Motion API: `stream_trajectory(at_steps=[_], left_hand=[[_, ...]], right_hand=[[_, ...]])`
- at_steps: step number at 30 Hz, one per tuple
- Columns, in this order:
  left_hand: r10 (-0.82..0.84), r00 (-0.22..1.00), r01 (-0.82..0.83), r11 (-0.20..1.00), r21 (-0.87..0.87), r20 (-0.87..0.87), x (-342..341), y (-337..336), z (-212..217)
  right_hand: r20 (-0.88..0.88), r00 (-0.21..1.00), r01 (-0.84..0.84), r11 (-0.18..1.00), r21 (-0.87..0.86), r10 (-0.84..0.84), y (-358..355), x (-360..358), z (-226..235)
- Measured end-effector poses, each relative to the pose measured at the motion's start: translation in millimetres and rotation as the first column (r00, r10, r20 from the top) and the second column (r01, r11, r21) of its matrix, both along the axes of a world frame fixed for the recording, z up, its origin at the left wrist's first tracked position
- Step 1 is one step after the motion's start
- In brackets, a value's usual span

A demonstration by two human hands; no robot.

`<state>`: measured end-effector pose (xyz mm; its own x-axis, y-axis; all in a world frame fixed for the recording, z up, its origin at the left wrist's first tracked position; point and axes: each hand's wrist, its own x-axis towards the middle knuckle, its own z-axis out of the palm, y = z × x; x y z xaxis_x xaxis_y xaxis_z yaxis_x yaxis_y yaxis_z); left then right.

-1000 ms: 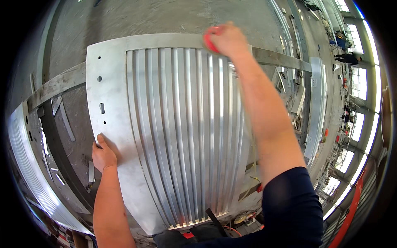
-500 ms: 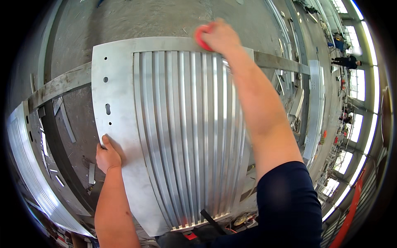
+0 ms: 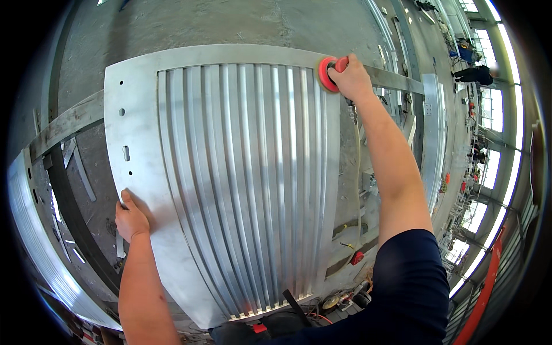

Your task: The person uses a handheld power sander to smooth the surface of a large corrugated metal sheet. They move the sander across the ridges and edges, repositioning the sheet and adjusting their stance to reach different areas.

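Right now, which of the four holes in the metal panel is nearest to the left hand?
The lowest, a small round hole just above the left hand; the other three sit farther up the metal panel.

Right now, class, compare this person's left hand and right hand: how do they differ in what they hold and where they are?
The left hand holds the ribbed metal panel by its edge, while the right hand grips a red disc tool.
The left hand is partway down the panel's left side; the right hand is at its upper right corner.
Both hands are bare.
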<state>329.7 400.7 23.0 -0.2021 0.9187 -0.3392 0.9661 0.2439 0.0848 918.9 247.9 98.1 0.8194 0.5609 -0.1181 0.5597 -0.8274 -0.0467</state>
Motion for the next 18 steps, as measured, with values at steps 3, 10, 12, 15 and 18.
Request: stream_trajectory(at_steps=[3, 10, 12, 15, 18], left_hand=[[0.007, 0.999, -0.006, 1.000, -0.029, 0.032, 4.0, 0.6, 1.4], [-0.014, 1.000, 0.015, 0.998, 0.059, -0.012, -4.1, -2.3, -5.9], [-0.012, 1.000, 0.012, 0.998, 0.061, -0.004, -1.9, -1.7, -5.8], [-0.023, 1.000, 0.022, 0.998, 0.065, 0.014, -4.1, 0.5, -11.1], [-0.026, 0.999, 0.026, 0.999, 0.043, 0.021, -6.0, 0.0, -12.5]], right_hand=[[0.031, 0.996, 0.086, 0.996, 0.024, -0.087, -8.3, 29.5, 5.3], [-0.027, 1.000, 0.012, 1.000, 0.004, -0.012, -14.4, 20.7, 4.5], [-0.003, 1.000, -0.031, 1.000, -0.005, 0.031, -9.9, 9.6, 2.1], [-0.042, 0.999, 0.021, 0.998, 0.061, -0.019, 12.4, 24.6, -0.3], [-0.007, 0.995, 0.098, 0.991, 0.089, -0.097, 33.2, 39.3, 5.2]])
